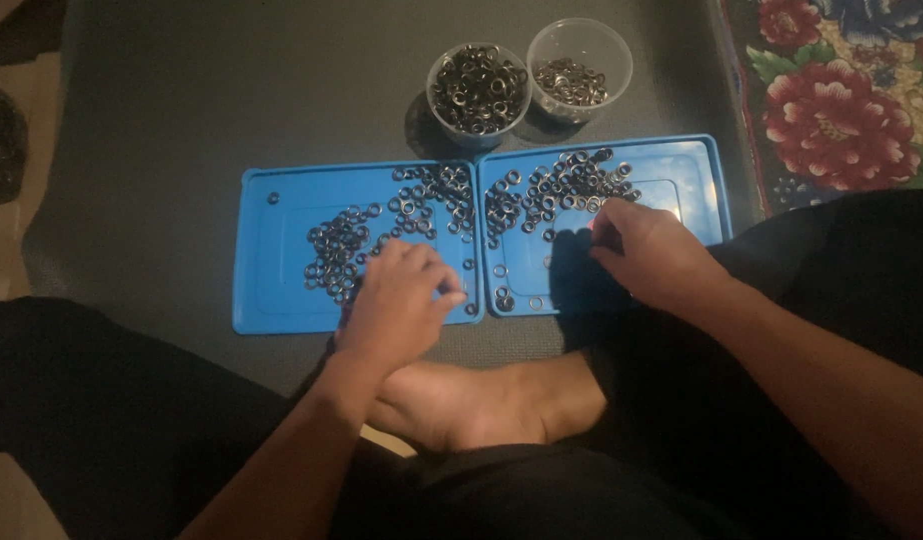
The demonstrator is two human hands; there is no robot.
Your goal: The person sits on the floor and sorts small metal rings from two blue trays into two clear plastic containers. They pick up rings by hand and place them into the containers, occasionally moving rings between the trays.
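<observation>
Two blue plastic trays lie side by side on a dark mat. The left tray [271, 290] and the right tray [696, 170] each carry several small dark metal rings [336, 245]. My left hand [401, 300] rests over the left tray's near right part, fingers curled on the rings. My right hand [651, 250] hovers over the right tray, fingertips pinched by the ring pile [566, 185]. Whether either hand holds a ring is hidden.
Two clear round cups stand behind the trays: the left cup [478, 88] is heaped with rings, the right cup [579, 60] holds fewer. A floral rug [841, 100] lies at the right. My crossed legs and a bare foot [481, 405] are in front.
</observation>
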